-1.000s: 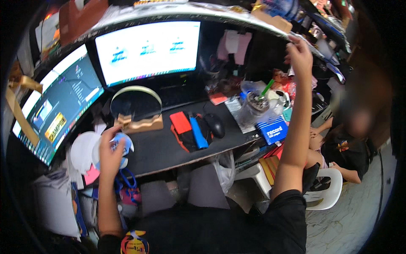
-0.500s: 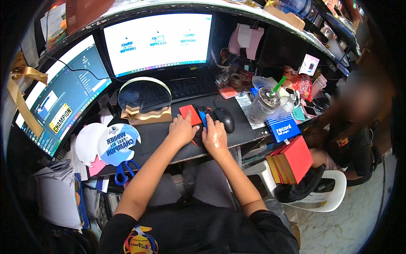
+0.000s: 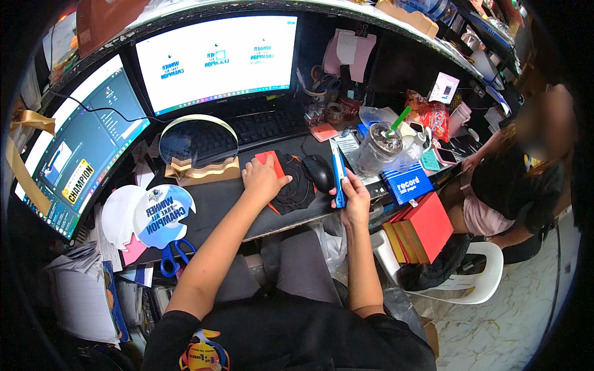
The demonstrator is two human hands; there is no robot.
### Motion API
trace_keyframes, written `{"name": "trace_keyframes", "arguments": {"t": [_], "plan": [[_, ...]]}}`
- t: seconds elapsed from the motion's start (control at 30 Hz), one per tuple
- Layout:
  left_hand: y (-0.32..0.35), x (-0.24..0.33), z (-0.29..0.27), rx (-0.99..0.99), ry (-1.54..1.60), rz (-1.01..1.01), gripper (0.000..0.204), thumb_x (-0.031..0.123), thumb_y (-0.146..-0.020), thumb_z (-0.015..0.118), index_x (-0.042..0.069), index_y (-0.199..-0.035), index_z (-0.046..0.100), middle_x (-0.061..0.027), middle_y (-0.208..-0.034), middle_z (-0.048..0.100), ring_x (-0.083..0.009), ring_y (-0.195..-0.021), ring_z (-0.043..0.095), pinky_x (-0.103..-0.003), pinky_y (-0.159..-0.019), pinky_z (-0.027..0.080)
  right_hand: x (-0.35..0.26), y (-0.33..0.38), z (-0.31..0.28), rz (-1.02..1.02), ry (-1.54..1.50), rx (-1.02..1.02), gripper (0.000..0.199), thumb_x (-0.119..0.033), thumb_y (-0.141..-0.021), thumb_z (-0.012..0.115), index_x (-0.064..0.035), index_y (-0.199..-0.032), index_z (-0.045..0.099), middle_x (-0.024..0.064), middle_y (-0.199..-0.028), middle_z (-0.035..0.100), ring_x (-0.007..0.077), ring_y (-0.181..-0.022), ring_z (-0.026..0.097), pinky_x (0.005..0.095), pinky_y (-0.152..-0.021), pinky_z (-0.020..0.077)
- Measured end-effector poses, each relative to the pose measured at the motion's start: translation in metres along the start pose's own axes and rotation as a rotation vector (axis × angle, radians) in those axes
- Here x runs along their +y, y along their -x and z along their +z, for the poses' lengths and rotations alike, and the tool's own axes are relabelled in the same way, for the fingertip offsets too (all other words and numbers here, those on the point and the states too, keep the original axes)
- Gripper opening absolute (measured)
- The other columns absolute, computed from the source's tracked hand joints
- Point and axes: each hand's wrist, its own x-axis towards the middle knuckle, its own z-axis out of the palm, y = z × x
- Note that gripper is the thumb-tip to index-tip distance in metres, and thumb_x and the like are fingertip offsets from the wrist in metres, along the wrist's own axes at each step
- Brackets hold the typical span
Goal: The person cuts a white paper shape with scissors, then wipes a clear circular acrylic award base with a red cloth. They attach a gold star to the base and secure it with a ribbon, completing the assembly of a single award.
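Observation:
My left hand lies with its fingers stretched over a small red piece, pressing it on the dark desk mat. A round black patch with ragged edges lies beside that hand, close to a black computer mouse. At the desk's front edge my right hand is closed around a slim blue utility knife, held nearly upright. To the left of my left hand stands a round clear plaque with a gold rim and a gold star base.
Printed blue-and-white cutouts and blue scissors lie at the left. A lidded plastic cup and a blue record book stand right. Red boxes rest on a white chair; a person sits beyond. Two monitors stand behind.
My right hand has moved right, away from the mat, and lifted the utility knife upright. My left hand stays on the red piece. The view has shifted slightly, and the person at right sits more upright.

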Motion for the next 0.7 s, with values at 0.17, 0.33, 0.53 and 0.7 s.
{"name": "trace_keyframes", "arguments": {"t": [0.17, 0.33, 0.53, 0.7], "plan": [[-0.004, -0.001, -0.003, -0.035, 0.048, 0.001, 0.078, 0.057, -0.07, 0.075, 0.01, -0.128, 0.051, -0.0243, -0.118, 0.053, -0.0391, -0.113, 0.05, -0.048, -0.095, 0.041, -0.006, -0.022, -0.023, 0.054, 0.071, -0.136, 0.051, -0.002, -0.093, 0.055, 0.0021, -0.141, 0.039, 0.0113, -0.108, 0.06, 0.0177, -0.08, 0.063, 0.029, -0.053, 0.0552], [-0.01, -0.002, 0.002, 0.102, 0.184, -0.083, 0.073, 0.049, -0.068, 0.08, 0.01, -0.122, 0.051, -0.0217, -0.113, 0.055, -0.0409, -0.11, 0.052, -0.05, -0.093, 0.043, -0.002, -0.049, -0.045, 0.103, 0.276, -0.21, 0.06, 0.004, -0.089, 0.054, -0.0003, -0.146, 0.033, 0.0123, -0.117, 0.057, 0.0201, -0.091, 0.061, 0.0302, -0.061, 0.0565], [-0.025, -0.004, 0.016, 0.226, 0.457, -0.068, 0.057, 0.018, -0.072, 0.08, 0.011, -0.117, 0.045, -0.017, -0.116, 0.057, -0.0402, -0.108, 0.055, -0.047, -0.094, 0.044, 0.017, -0.07, -0.034, -0.216, 0.889, -0.05, 0.039, -0.013, -0.086, 0.06, 0.0028, -0.122, 0.061, 0.0262, -0.112, 0.062, 0.0366, -0.094, 0.062, 0.0423, -0.091, 0.0473], [-0.053, -0.001, 0.024, 0.353, 0.97, -0.074, 0.038, -0.003, -0.084, 0.058, 0.008, -0.117, 0.044, -0.0167, -0.113, 0.057, -0.0348, -0.099, 0.06, -0.043, -0.075, 0.055, 0.029, -0.025, 0.011, -1.014, 1.421, 0.104, 0.031, -0.012, -0.081, 0.063, 0.0007, -0.11, 0.061, 0.0208, -0.103, 0.056, 0.0363, -0.094, 0.052, 0.0479, -0.082, 0.0428]]}}
